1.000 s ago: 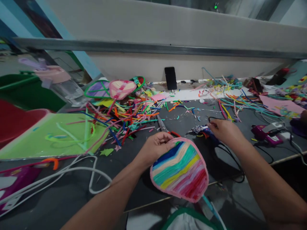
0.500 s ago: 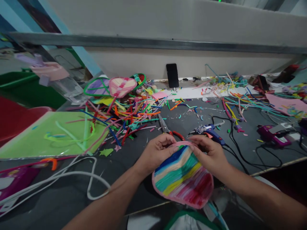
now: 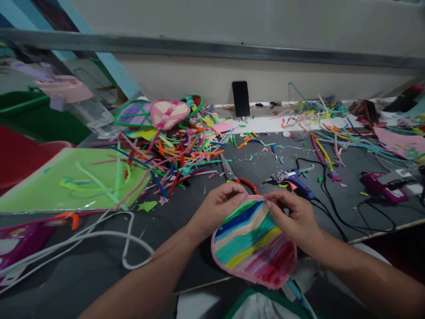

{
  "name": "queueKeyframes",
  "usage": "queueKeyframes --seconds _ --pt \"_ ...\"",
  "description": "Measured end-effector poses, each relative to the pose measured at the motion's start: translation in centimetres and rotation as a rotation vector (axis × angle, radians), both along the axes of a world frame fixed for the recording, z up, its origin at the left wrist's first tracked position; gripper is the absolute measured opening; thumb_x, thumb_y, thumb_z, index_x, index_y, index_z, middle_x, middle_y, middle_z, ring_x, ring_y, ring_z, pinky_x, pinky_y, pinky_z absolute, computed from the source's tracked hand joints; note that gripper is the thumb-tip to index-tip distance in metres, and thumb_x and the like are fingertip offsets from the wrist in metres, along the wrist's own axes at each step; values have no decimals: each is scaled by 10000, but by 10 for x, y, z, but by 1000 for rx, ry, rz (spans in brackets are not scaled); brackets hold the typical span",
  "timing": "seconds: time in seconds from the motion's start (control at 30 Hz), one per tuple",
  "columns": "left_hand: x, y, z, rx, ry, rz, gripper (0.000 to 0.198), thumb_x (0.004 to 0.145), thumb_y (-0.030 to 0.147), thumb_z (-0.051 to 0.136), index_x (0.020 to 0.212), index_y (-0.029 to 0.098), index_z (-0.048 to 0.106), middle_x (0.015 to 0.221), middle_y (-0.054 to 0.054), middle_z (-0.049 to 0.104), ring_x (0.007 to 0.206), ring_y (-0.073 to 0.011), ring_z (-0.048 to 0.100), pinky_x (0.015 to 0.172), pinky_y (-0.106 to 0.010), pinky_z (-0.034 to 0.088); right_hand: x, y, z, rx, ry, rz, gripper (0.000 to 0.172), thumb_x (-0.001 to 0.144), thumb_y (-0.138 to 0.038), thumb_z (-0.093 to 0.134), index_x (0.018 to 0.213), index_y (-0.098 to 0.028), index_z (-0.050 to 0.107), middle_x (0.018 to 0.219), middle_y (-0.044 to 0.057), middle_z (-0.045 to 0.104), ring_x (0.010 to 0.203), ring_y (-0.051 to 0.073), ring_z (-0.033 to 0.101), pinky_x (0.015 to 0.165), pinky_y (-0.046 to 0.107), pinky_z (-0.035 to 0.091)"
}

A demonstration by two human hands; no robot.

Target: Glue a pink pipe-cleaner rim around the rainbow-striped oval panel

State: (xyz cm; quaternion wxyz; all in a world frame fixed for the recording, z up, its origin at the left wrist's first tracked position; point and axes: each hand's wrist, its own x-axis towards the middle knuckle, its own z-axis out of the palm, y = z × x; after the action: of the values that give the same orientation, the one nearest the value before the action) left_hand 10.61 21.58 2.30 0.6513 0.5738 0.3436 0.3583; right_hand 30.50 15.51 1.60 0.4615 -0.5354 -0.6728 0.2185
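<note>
Both my hands hold a heart-shaped pipe-cleaner piece [image 3: 254,246] with rainbow stripes and a pink rim, just above the dark table's [image 3: 99,266] near edge. My left hand [image 3: 219,208] is closed on its upper left rim. My right hand [image 3: 292,217] pinches the top rim with thumb and fingers. Red-handled scissors [image 3: 234,175] lie just beyond my left hand. A blue glue gun [image 3: 294,179] rests beyond my right hand, its black cord trailing right.
A heap of coloured pipe cleaners [image 3: 172,153] covers the middle left, with another striped heart [image 3: 168,113] on it. A green sheet [image 3: 66,181] and white cords [image 3: 99,241] lie left. A black phone [image 3: 241,98] leans on the wall. A purple glue gun [image 3: 378,186] sits right.
My right hand left the blue glue gun, came back to the heart piece and now pinches its top rim. The heart has tilted slightly in my hands.
</note>
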Motion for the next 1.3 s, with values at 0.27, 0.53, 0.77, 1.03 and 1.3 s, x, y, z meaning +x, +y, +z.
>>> queueKeyframes --seconds 0.27,0.53,0.77,1.03,1.3 --pt "-2 0 2 115 85 10 92 841 230 598 881 158 639 864 -11 636 796 -114 574 735 -203 444 0 1 -8 76 -17 41 276 851 -141 585 1099 -256 625 982 14 718 835 139 670 740 241 514" --pt "-2 0 7 233 228 22 144 831 190 522 860 151 657 851 -16 649 812 -131 594 734 -207 453 0 3 -8 54 -45 6 212 860 -160 573 1030 -240 671 940 15 742 831 149 687 749 255 520" --pt "-1 0 9 218 238 15 139 829 212 536 864 141 650 841 -22 646 800 -132 590 733 -211 452 -2 4 -7 -2 -68 -37 157 850 -183 572 958 -221 680 836 14 731 721 146 667 661 255 507" --pt "-1 -2 4 98 182 -13 139 794 268 652 874 154 647 853 -12 656 783 -121 599 715 -198 463 -3 5 -9 -62 32 -31 266 857 -224 570 1119 -195 608 763 26 720 616 140 642 505 224 459" --pt "0 1 -1 114 193 -25 150 802 298 659 842 154 664 810 -9 654 745 -115 591 685 -193 458 -4 5 -8 -31 26 -58 132 847 -218 587 943 -201 676 755 14 697 629 125 618 566 230 471"
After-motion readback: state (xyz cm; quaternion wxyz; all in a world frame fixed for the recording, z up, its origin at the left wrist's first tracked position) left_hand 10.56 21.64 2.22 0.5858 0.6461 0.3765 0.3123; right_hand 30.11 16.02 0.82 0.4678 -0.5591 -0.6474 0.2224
